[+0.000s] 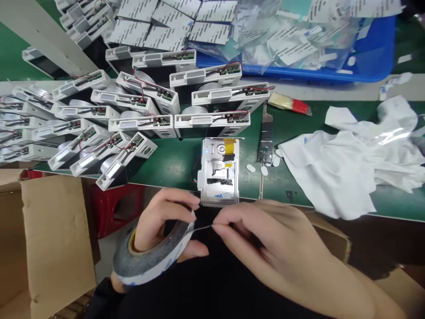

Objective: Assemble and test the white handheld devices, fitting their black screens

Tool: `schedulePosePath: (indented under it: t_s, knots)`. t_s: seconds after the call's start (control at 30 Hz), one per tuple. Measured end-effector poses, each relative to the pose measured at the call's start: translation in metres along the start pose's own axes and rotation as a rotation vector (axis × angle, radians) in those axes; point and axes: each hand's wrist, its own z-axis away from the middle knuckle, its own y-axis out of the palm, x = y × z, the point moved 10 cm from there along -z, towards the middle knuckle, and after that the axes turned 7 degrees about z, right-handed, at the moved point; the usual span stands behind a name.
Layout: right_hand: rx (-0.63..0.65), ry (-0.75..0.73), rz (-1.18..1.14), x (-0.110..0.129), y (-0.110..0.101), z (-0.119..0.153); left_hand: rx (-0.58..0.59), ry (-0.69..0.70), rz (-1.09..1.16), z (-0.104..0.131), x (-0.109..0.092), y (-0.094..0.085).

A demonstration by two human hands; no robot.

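A roll of double-sided tape [149, 259], dark with a white printed liner, hangs around the fingers of my left hand [166, 221], which is closed on it. My right hand [262, 235] pinches the thin end of a strip that runs from the roll, its thumb and forefinger pressed together. Just beyond both hands, a white device housing [219, 170] lies at the front edge of the green table [172, 168]. Yellow and black tape pieces and a 3M-marked label show inside it.
Many white device housings [212, 119] stand in rows at the left and centre back. A blue tray [375, 48] holds liners and plastic. White cloth [335, 164] lies right, near a yellow-red object [288, 103] and a metal strip [266, 137]. Cardboard [58, 243] is lower left.
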Motion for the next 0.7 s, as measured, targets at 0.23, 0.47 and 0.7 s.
schedulePosePath:
  t_s: [0.23, 0.47, 0.7]
  knots:
    - [-0.071, 0.07, 0.052, -0.01, -0.008, 0.005, -0.043, 0.123, -0.114, -0.009, -0.017, 0.007]
    - [-0.07, -0.191, 0.275, 0.015, -0.006, 0.005, -0.032, 0.109, -0.197, -0.007, -0.021, 0.008]
    - [-0.017, -0.177, 0.252, 0.012, 0.0, 0.006, 0.106, 0.132, -0.266, -0.015, -0.027, 0.018]
